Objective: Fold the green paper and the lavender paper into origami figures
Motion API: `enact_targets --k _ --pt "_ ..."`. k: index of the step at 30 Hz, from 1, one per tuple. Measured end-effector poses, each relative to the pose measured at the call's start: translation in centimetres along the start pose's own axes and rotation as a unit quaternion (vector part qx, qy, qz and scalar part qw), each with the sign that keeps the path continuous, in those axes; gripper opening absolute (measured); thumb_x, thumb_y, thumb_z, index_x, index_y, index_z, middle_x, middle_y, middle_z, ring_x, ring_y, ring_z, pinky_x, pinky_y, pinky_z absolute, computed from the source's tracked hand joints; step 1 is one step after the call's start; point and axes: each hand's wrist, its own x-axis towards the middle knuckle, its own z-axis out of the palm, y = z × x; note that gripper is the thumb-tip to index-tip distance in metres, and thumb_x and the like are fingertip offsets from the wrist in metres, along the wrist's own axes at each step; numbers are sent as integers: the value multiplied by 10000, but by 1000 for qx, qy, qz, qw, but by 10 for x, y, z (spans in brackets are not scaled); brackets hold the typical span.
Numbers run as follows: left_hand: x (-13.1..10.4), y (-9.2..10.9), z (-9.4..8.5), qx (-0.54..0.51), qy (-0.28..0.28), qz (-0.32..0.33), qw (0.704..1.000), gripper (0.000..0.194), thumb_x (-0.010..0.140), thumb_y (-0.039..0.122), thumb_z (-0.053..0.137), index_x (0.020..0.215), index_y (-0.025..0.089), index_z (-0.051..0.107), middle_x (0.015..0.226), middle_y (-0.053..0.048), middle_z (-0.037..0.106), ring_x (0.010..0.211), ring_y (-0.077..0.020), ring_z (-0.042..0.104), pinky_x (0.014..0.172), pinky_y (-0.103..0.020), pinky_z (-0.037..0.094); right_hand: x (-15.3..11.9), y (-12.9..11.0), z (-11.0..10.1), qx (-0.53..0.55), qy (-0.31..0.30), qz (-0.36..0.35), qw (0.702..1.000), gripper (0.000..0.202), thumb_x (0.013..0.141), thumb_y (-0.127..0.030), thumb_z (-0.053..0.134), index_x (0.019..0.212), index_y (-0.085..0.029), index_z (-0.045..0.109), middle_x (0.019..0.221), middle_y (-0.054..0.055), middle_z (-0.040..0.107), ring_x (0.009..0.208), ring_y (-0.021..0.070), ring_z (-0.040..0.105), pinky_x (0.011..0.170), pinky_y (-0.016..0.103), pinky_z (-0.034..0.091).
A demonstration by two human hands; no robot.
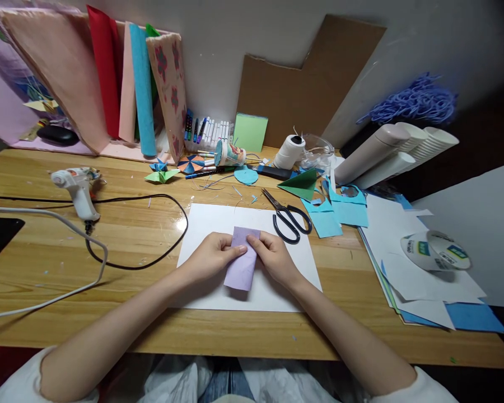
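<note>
A folded piece of purple paper [242, 268] is held upright between both hands, over a white sheet [201, 224] on the wooden table. My left hand [212, 256] pinches its left side, thumb on the front face and fingers behind it. My right hand [273, 257] grips the upper right edge, its thumb also on the front. The two thumbs are close together but apart. Black-handled scissors [286, 217] lie partly open at the white sheet's upper right corner, just beyond my right hand.
A white glue gun [78, 193] and its looping black cable [147, 267] are at the left. Cut blue papers [325, 221], a thread spool [289, 152] and markers [218, 132] sit behind. Paper sheets [386, 246] with a tape roll [434, 251] lie at the right.
</note>
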Motion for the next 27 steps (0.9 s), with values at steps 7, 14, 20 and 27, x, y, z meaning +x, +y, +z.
enact_targets --k 7,14,20,27 --pt "1 -2 -4 -3 -21 -8 1000 293 741 380 584 749 93 640 653 -12 592 586 -119 488 562 -223 372 1 -3 -3 -2 -17 -6 1000 316 848 -426 482 669 -174 550 611 -18 482 572 120 407 537 237 315" --pt "2 0 -4 -38 5 -4 999 309 731 386 600 808 90 643 699 -33 620 607 -129 515 544 -217 379 -1 -3 -3 -91 16 -60 994 435 857 -453 453 531 -191 332 528 -41 293 510 102 282 484 247 210" --pt "1 5 -3 -54 9 -11 998 265 702 329 635 819 91 639 655 -12 612 565 -111 509 530 -207 370 1 0 -5 -76 25 -55 995 414 865 -457 440 555 -190 379 536 -36 338 511 103 311 486 241 240" --pt "3 1 -5 -95 23 -12 995 248 705 309 643 817 87 646 663 -13 627 565 -106 524 543 -207 383 2 3 -5 -72 -41 -31 996 442 863 -442 443 515 -181 369 519 -41 318 498 90 299 475 234 232"
